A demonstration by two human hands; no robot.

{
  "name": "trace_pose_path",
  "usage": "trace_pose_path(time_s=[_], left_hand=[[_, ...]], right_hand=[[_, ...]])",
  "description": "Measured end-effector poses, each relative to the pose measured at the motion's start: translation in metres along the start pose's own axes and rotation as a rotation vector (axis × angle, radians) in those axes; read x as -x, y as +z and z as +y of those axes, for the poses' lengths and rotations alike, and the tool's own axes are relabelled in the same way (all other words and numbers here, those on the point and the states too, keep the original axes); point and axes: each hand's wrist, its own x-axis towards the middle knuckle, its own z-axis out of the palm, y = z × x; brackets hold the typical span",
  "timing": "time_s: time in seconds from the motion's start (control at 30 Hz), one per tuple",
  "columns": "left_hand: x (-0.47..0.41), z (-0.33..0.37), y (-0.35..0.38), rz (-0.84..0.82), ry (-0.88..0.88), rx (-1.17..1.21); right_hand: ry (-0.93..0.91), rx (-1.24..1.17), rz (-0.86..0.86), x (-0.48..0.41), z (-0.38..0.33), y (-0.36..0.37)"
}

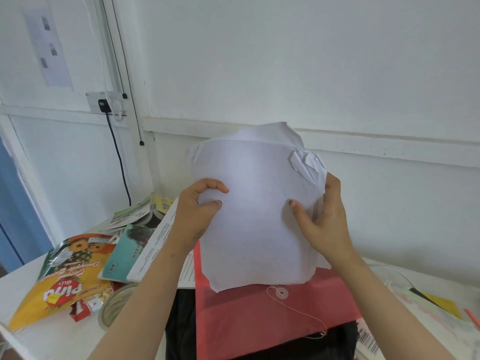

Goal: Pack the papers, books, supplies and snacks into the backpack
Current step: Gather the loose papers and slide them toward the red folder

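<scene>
- Both my forearms reach up and forward over the counter (85, 331).
- My left hand (195, 212) and right hand (327, 220) each pinch a side edge of the paper stack (255, 219) — grip closed, thumbs in front.
- The stack stands upright, its bottom edge on the red envelope (262, 315) atop the black backpack (181, 323).

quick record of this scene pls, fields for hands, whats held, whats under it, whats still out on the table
left hand: left hand pinching the left edge of the paper stack
right hand: right hand gripping the right edge
held: stack of white papers, upright, top right corner crumpled
under it: red string-tie envelope lying on the black backpack
still out, left: pineapple biscuit bag, teal book, tape roll, more books behind
table: white table
</scene>
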Motion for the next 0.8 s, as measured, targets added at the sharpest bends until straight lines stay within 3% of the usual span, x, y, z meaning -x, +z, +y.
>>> trace_pose_path(time_s=[0.27,0.43,0.6,0.8], left_hand=[[0.001,0.003,0.003,-0.015,0.008,-0.002],[0.006,-0.004,0.001,-0.071,-0.037,-0.021],[0.021,-0.024,0.003,-0.122,-0.126,-0.079],[0.024,-0.016,0.009,0.005,-0.080,0.005]], right_hand=[[-0.140,0.126,0.068,-0.006,0.002,-0.001],[-0.075,0.223,-0.086,0.004,0.016,-0.004],[0.031,0.168,-0.236,0.032,0.031,0.001],[-0.031,0.099,-0.094,0.032,0.012,0.007]])
